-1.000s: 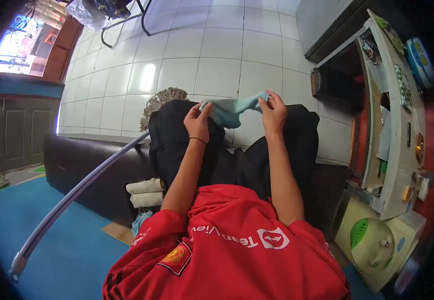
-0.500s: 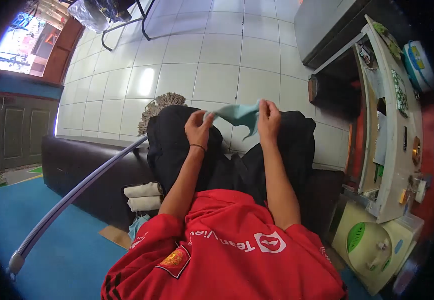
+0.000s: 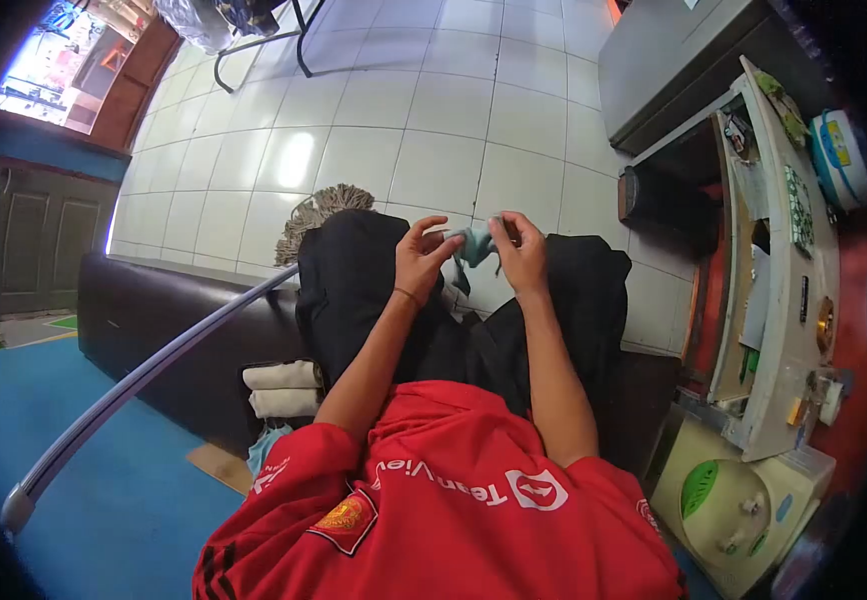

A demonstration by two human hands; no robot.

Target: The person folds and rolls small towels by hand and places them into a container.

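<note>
Between my two hands, a small light-teal cloth [image 3: 475, 243] hangs bunched and crumpled above my lap. At its left end, my left hand [image 3: 421, 262] pinches it with thumb and fingertips, one finger lifted off it. My right hand [image 3: 522, 256] grips the opposite end between thumb and fingers. Both hands are raised over the gap between my black-trousered knees. Beside my left thigh, rolled white cloths [image 3: 284, 389] lie in a dark box, and a light-blue cloth [image 3: 266, 446] lies just below them.
A mop's grey strands [image 3: 326, 213] rest on the tiled floor, its pole [image 3: 144, 375] slanting across the dark bench [image 3: 169, 311] on my left. To my right stand a cluttered cabinet [image 3: 792, 300], a black bin [image 3: 662, 200] and a cream appliance [image 3: 719, 500].
My hands have drawn closer together, and the cloth that was stretched between them is now bunched up. The left fingers have spread somewhat.
</note>
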